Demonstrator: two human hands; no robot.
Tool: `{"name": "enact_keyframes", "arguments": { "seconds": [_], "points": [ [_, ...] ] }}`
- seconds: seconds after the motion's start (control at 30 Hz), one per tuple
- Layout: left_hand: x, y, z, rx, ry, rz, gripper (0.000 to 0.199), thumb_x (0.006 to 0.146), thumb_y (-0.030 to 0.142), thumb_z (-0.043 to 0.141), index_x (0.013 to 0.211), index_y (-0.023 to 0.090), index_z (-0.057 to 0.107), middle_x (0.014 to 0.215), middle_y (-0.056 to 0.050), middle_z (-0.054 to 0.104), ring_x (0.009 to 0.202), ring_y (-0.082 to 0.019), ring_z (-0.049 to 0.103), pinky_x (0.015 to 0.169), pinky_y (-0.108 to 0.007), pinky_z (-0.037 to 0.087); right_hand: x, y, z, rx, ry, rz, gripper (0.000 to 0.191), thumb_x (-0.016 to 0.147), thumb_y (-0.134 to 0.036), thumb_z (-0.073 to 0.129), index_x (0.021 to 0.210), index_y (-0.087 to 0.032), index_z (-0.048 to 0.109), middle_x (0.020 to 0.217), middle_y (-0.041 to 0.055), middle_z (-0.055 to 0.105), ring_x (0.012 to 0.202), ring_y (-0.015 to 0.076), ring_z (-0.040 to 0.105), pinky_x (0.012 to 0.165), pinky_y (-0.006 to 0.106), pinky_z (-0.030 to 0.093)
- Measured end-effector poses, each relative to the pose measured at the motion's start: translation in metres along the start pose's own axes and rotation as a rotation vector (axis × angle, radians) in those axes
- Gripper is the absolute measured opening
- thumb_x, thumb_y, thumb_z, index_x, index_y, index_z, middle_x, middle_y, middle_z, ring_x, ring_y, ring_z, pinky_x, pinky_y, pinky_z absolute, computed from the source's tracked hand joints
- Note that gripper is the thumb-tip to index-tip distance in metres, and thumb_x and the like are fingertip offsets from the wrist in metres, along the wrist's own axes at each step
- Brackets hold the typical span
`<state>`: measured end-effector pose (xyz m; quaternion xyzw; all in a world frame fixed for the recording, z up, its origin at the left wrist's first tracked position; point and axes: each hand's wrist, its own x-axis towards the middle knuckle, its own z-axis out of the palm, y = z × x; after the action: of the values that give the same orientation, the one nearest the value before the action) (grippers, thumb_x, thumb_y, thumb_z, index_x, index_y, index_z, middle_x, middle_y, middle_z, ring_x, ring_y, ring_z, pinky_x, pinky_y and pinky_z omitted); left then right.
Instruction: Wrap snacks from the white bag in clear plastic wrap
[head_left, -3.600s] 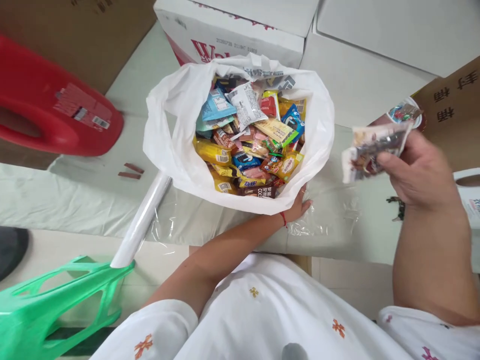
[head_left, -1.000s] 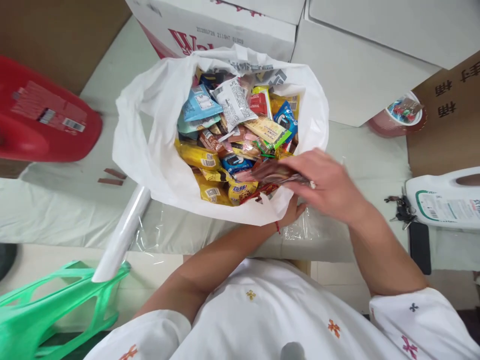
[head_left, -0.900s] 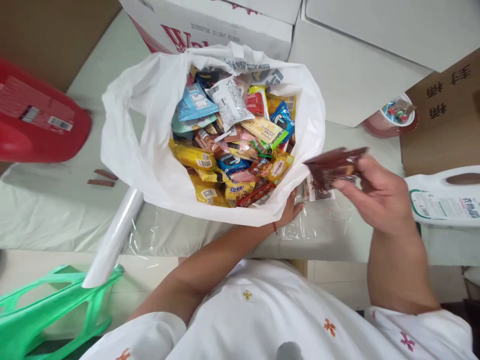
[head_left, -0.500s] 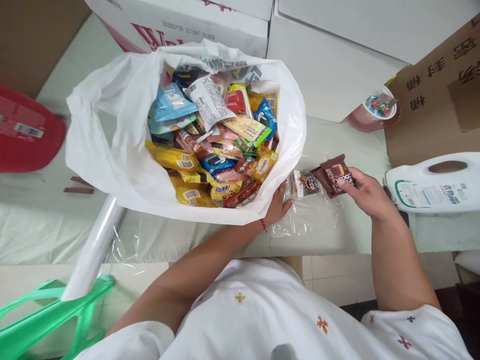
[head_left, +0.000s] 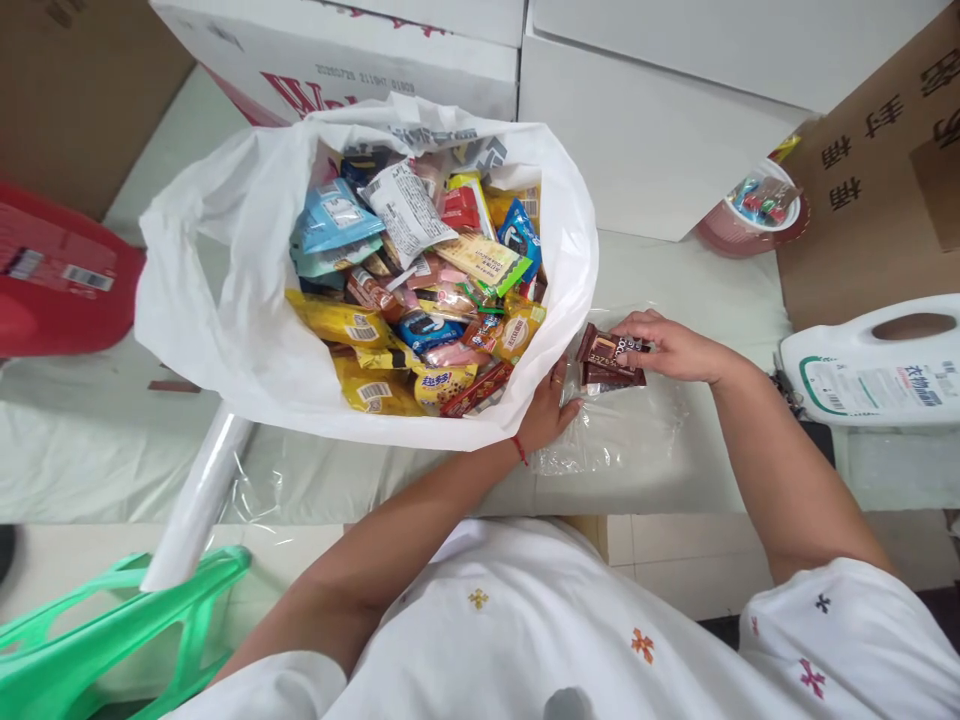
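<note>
My right hand (head_left: pixel 667 345) grips brown cocoa snack packets (head_left: pixel 611 350) between thumb and fingers, over a clear plastic bag (head_left: pixel 637 430) lying flat on the table. The small packet seen in the clear bag earlier is now mostly hidden beneath them. My left hand (head_left: pixel 551 412), with a red string at the wrist, lies at the left end of the clear bag, thumb spread from the fingers; some fingers are hidden by the white bag's side. That large white plastic bag (head_left: pixel 225 370) stands wide at the mouth, full of wrapped snacks (head_left: pixel 420 290).
White cartons (head_left: pixel 630 130) stand at the back. On the right are a pink tub (head_left: pixel 739 235) of sweets, a cardboard box (head_left: pixel 832 240) and a white detergent bottle (head_left: pixel 840 370). To the left are a red container (head_left: pixel 67 270), a plastic film roll (head_left: pixel 199 490) and a green stool (head_left: pixel 150 620).
My right hand has moved left with the brown packets, from beside the detergent bottle to over the clear bag. My left hand stays beside the white bag.
</note>
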<state>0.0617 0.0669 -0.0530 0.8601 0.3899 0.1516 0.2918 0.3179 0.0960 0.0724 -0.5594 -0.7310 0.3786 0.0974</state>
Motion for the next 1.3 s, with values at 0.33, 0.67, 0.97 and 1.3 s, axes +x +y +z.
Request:
{"name": "enact_keyframes", "arguments": {
  "seconds": [0.33, 0.67, 0.97, 1.3],
  "points": [
    [0.000, 0.000, 0.000, 0.005, -0.010, 0.002, 0.081, 0.102, 0.056, 0.045, 0.162, 0.005, 0.026, 0.169, -0.027, 0.026, 0.159, -0.043, 0.022, 0.131, -0.060, 0.017, -0.018, 0.001, -0.010, 0.211, 0.023, 0.005, 0.046, 0.094, -0.061, 0.062, 0.123, -0.030, 0.078, 0.105, 0.0080, 0.070, 0.103, 0.0257, 0.063, 0.098, 0.044, 0.049],
    [-0.002, 0.002, -0.008, 0.051, 0.040, 0.007, 0.077, 0.105, 0.054, 0.039, 0.163, 0.006, 0.023, 0.169, -0.026, 0.028, 0.160, -0.039, 0.020, 0.130, -0.060, 0.019, -0.028, -0.009, 0.032, -0.137, 0.429, -0.168, 0.031, 0.096, -0.046, 0.067, 0.124, -0.033, 0.073, 0.114, 0.0075, 0.068, 0.110, 0.0285, 0.059, 0.101, 0.048, 0.048],
    [-0.007, 0.006, -0.041, 0.022, 0.092, 0.062, 0.070, 0.105, 0.052, 0.043, 0.165, 0.019, 0.026, 0.161, -0.015, 0.047, 0.157, -0.033, 0.033, 0.129, -0.054, 0.030, -0.077, -0.033, 0.051, -0.195, 0.633, -0.226, 0.005, 0.097, -0.025, 0.067, 0.101, -0.027, 0.071, 0.085, 0.0030, 0.067, 0.080, 0.0205, 0.057, 0.074, 0.037, 0.047],
    [-0.048, -0.004, -0.076, 0.022, 0.152, 0.611, 0.056, 0.102, 0.031, 0.057, 0.155, 0.020, 0.044, 0.156, -0.014, 0.054, 0.152, -0.030, 0.041, 0.126, -0.054, 0.034, -0.162, 0.018, 0.132, -0.247, 0.285, -0.018, 0.031, 0.096, -0.033, 0.070, 0.125, -0.025, 0.065, 0.114, 0.0112, 0.065, 0.100, 0.0270, 0.057, 0.086, 0.045, 0.053]
  ]
}}
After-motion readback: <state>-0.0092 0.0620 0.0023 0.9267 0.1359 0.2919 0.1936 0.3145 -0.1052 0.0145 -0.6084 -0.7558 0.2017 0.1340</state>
